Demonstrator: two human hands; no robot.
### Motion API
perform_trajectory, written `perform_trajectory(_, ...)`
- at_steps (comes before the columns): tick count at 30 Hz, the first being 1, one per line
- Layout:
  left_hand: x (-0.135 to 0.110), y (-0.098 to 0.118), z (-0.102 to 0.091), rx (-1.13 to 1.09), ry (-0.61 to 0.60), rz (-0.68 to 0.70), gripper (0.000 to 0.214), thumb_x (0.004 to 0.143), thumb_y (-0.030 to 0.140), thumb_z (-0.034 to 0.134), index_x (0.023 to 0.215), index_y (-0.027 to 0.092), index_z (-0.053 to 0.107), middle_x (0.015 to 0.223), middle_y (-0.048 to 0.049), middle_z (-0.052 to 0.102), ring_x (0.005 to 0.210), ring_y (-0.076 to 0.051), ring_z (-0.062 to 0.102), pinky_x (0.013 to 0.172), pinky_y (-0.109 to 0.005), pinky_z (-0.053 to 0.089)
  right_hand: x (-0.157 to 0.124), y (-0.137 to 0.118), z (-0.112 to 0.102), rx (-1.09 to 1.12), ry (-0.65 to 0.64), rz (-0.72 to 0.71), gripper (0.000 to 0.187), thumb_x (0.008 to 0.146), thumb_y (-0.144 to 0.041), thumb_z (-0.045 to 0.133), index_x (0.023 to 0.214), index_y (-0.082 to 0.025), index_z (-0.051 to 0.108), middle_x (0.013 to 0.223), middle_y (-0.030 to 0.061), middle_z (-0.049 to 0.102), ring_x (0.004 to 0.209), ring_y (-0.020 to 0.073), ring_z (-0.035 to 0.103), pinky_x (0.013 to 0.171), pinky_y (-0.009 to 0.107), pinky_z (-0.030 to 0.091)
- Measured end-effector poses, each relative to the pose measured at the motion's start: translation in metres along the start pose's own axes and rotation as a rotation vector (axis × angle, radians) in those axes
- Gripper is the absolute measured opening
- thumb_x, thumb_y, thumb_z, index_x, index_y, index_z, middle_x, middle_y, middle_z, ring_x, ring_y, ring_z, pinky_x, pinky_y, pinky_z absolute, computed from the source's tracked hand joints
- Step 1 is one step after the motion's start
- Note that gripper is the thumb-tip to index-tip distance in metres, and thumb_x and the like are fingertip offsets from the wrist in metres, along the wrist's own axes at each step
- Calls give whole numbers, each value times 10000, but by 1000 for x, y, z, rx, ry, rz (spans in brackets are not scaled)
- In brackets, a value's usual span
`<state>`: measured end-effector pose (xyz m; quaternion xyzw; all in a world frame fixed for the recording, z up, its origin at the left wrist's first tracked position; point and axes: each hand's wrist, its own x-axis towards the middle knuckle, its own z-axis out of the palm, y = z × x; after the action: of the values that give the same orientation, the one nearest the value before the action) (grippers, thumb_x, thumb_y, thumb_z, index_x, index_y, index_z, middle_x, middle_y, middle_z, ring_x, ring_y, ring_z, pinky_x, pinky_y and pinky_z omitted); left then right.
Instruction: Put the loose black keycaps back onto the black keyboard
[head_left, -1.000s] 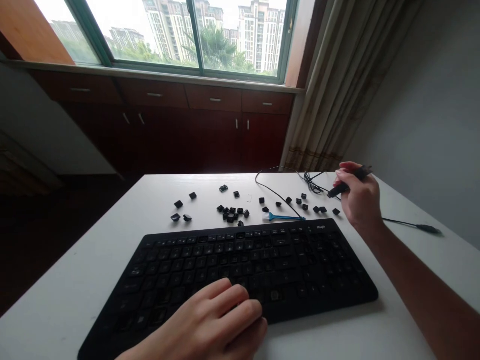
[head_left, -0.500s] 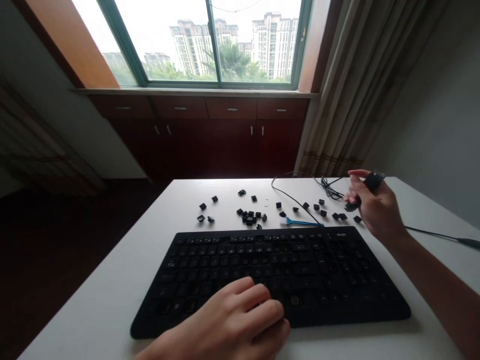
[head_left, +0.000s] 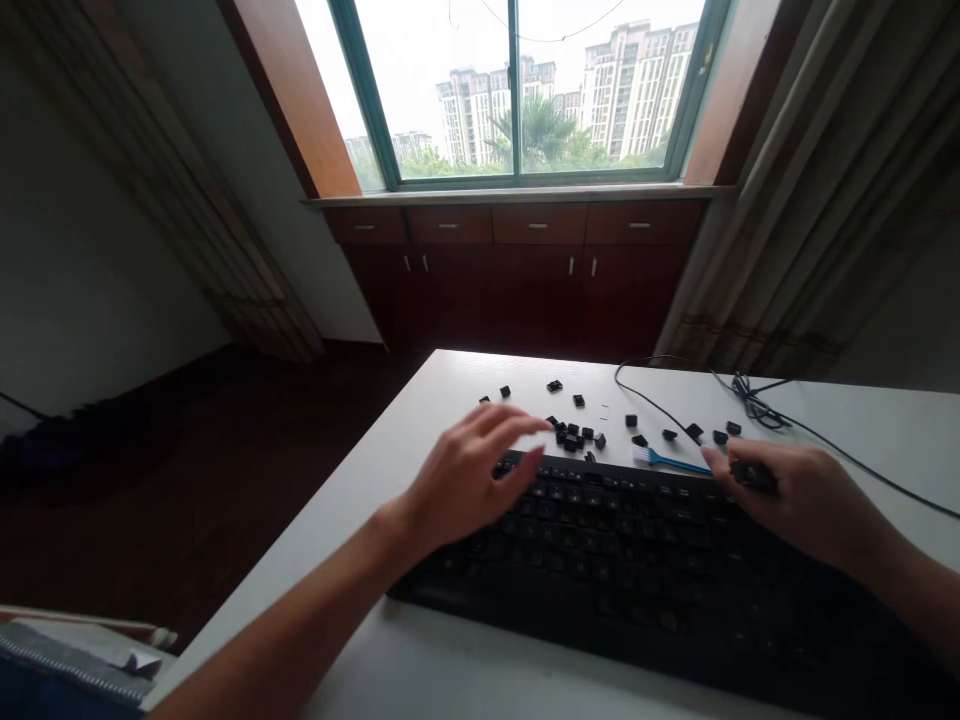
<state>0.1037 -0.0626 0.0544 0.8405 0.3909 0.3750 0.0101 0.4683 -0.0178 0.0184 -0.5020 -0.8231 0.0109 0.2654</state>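
A black keyboard (head_left: 585, 610) with several keys off lies on the white table. My left hand (head_left: 465, 475) is above its far left corner, fingers stretched and thumb apart, holding nothing. Just past its fingertips is a cluster of loose black keycaps (head_left: 573, 441). Over the keyboard's far right part, my right hand (head_left: 814, 495) is closed around a small black tool (head_left: 753, 476), mostly hidden by the fingers. A blue brush (head_left: 675, 461) with white bristles lies behind the keyboard, its handle end reaching towards my right hand.
More keycaps (head_left: 631, 421) are scattered along the back of the white table (head_left: 375, 640). A black cable (head_left: 757, 405) lies coiled at the back right. Beyond the table are a red-brown cabinet (head_left: 487, 290) and a window. A dark blue zipped item (head_left: 67, 680) shows at lower left.
My left hand has moved from the keyboard's front up to its far left corner, and its fingers have opened. My right hand has come down over the keyboard, still holding the black tool. The view has turned left.
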Motion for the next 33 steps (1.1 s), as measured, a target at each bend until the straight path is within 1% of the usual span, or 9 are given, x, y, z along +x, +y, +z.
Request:
perform_trajectory(2,0,-33,-12,72,40,-257,243,967,304,576,1166,204,675,1117,-71,691,934,-190,664,802,-329,568,-1,0,3,-22,-70,1,375,945,-552,527,734,-247,585,591,1,603,493,172,507,530,307,364)
perform_trajectory(4,-5,-61,-20,32,17,-488,328,947,427,588,1160,198,688,1161,-83,691,941,-211,680,774,-327,586,-2,1,6,-68,-97,3,373,945,-577,500,785,-252,589,612,10,622,503,188,535,525,309,360)
perform_trajectory(7,-14,-87,-24,-1,-38,-579,438,933,541,568,1117,172,717,1086,-96,728,878,-218,705,724,-324,607,-3,2,7,-131,-88,-15,379,941,-593,484,822,-255,605,638,19,645,517,204,571,523,311,362)
perform_trajectory(10,-19,-91,-18,-25,-93,-588,486,923,597,552,1078,176,738,1066,-94,735,822,-203,709,729,-325,615,-3,4,9,-159,-94,-46,385,942,-594,477,840,-255,627,635,21,649,507,204,575,515,309,358)
perform_trajectory(14,-18,-81,-9,-34,-140,-559,478,920,610,542,1058,207,759,1122,-97,699,878,-211,695,765,-335,611,-3,7,11,-204,-107,-67,379,937,-589,495,833,-254,639,630,22,654,505,204,583,511,308,350)
perform_trajectory(18,-16,-74,-7,13,-176,-472,390,957,523,523,1114,264,768,1219,-87,648,1150,-271,604,1018,-439,514,-4,8,11,-230,-124,-52,404,943,-614,476,860,-259,652,660,29,681,529,213,605,519,311,361)
perform_trajectory(20,-16,-74,-9,66,-213,-416,372,984,466,484,1129,278,770,1238,-79,642,1192,-281,567,1077,-478,451,-4,8,11,-232,-133,-49,400,946,-611,475,902,-261,664,698,37,705,551,222,624,525,314,373)
perform_trajectory(28,-14,-72,-15,114,-219,-341,431,1014,468,438,937,262,809,1106,-57,701,1082,-249,597,981,-413,471,-3,8,12,-247,-118,-65,376,944,-572,493,957,-255,695,748,58,737,571,241,650,499,315,378)
perform_trajectory(33,-14,-67,-15,82,-210,-325,498,1044,472,352,1002,274,807,1158,-56,681,1118,-249,568,1008,-420,465,-3,8,10,-230,-138,-56,379,947,-575,483,970,-259,690,724,49,727,551,233,639,505,318,387)
